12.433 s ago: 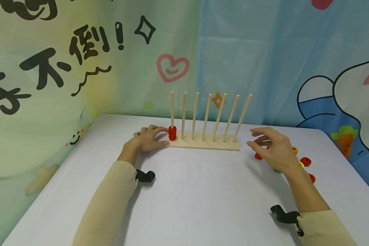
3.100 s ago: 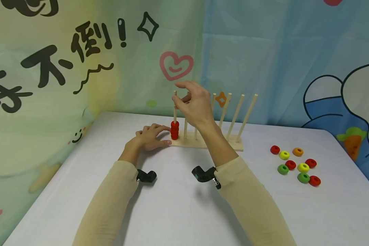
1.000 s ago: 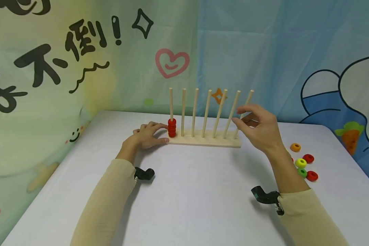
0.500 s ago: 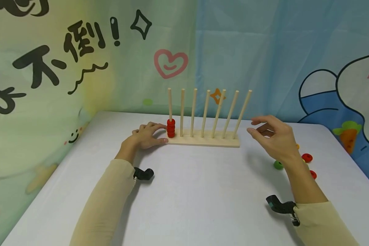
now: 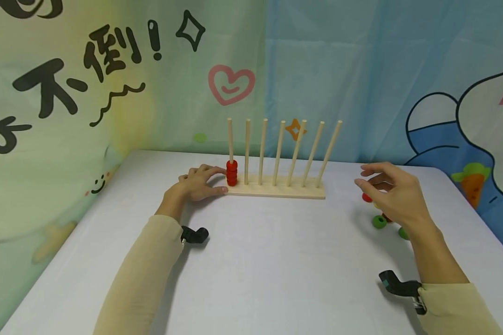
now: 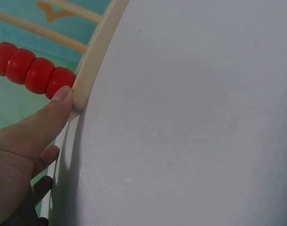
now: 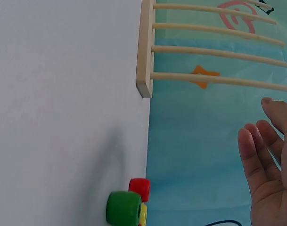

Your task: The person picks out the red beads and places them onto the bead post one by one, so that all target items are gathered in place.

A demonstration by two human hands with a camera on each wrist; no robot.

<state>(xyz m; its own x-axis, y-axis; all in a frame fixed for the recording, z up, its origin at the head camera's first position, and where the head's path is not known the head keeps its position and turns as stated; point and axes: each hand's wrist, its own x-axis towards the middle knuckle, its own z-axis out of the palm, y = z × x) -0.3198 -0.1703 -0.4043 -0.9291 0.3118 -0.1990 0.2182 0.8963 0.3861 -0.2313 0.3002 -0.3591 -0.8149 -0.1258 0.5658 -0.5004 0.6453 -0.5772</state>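
Because it looks like glossy painted wood, the leftmost green bead [image 5: 379, 222] should prove light, stiff and hard to damage, though its smooth, rounded wall could slip or roll under a careless touch. It lies on the table [image 5: 276, 270] toward the far right corner, with a second green bead [image 5: 404, 233], a red bead [image 5: 366, 197] and a partly hidden yellow bead [image 7: 143, 214] close by; how many more sit behind the right hand [image 5: 391, 188] cannot be told from this angle. That hand hangs above them, thumb and fingertips apart, nothing between them. A pinch across the outer wall, thumb opposite forefinger, seems the best hold, since it would leave the hole uncovered.

Near the table's far edge stands the wooden rack [image 5: 276, 190], seven rods rising from its base. Four stacked red beads [image 5: 232, 173] sit on the leftmost rod [image 5: 230, 139], the lowest down at the base. The left hand [image 5: 197, 186] lies at the rack's left end, thumb and forefinger spread and resting against it. The rack looks light enough to shift, and its thin rods seem the weaker part, so the base's end is the sounder place to steady it.
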